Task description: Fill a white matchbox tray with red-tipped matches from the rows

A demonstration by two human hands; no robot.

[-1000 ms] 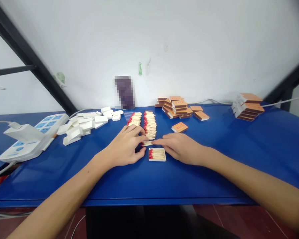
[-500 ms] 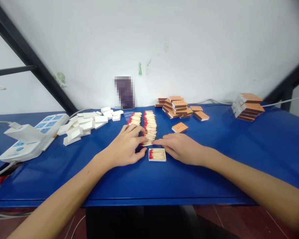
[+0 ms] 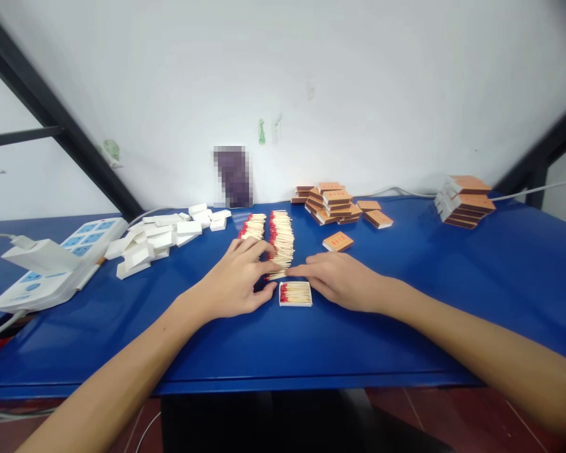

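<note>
Two rows of red-headed matches lie on the blue table, a longer right row (image 3: pixel 282 236) and a left row (image 3: pixel 253 226) partly covered by my left hand (image 3: pixel 240 277). Its fingers are apart, with the fingertips at the red-head side of the longer row's near end. From the other side, the outstretched index finger of my right hand (image 3: pixel 337 280) touches the stick ends there. Just in front of the rows lies a white matchbox tray (image 3: pixel 295 294) with matches in it, between my left thumb and my right hand.
White trays (image 3: pixel 160 236) are heaped at the left beside a power strip (image 3: pixel 61 264). Orange matchboxes lie in a pile (image 3: pixel 332 204), a stack (image 3: pixel 466 201) at the right, and singly (image 3: pixel 338 241). A blurred dark rectangle (image 3: pixel 234 176) leans on the wall.
The whole view has shifted slightly. My hands stay at the near end of the longer match row, with almost no change in pose.
</note>
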